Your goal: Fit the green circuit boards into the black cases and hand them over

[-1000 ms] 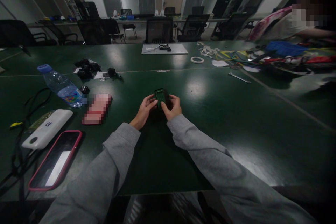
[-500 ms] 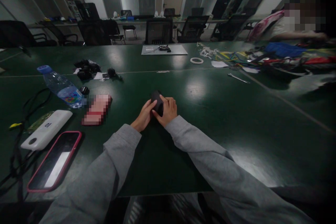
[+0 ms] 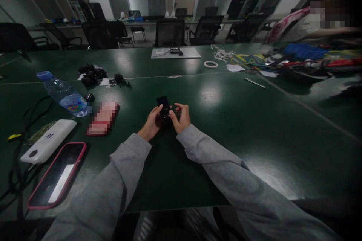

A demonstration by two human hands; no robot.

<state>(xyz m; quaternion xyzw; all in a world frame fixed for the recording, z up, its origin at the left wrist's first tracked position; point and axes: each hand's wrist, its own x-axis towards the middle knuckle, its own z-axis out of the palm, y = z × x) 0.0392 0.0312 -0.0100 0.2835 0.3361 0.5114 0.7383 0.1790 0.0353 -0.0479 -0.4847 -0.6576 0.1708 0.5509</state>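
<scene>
A small black device (image 3: pixel 163 106) with a dark, glossy face is held above the green table (image 3: pixel 226 158), near the middle of the view. My left hand (image 3: pixel 153 122) grips it from the left, thumb on its face. At its lower right edge is my right hand (image 3: pixel 181 118), with the thumb by the device and the forefinger raised and apart from the thumb. Whether the right thumb touches it is hard to tell.
Left: a water bottle (image 3: pixel 63 94), pink phone (image 3: pixel 102 119), white power bank (image 3: pixel 48 141), red-framed phone (image 3: pixel 58 175) and black cables. Farther back: black parts (image 3: pixel 92 75), a white ring (image 3: pixel 210 64), a wrench (image 3: pixel 256 83), tangled wires and a blurred person (image 3: pixel 299 26).
The black device has turned from a plain dark side to its glossy face. My right hand has loosened from around it, and its fingers have opened.
</scene>
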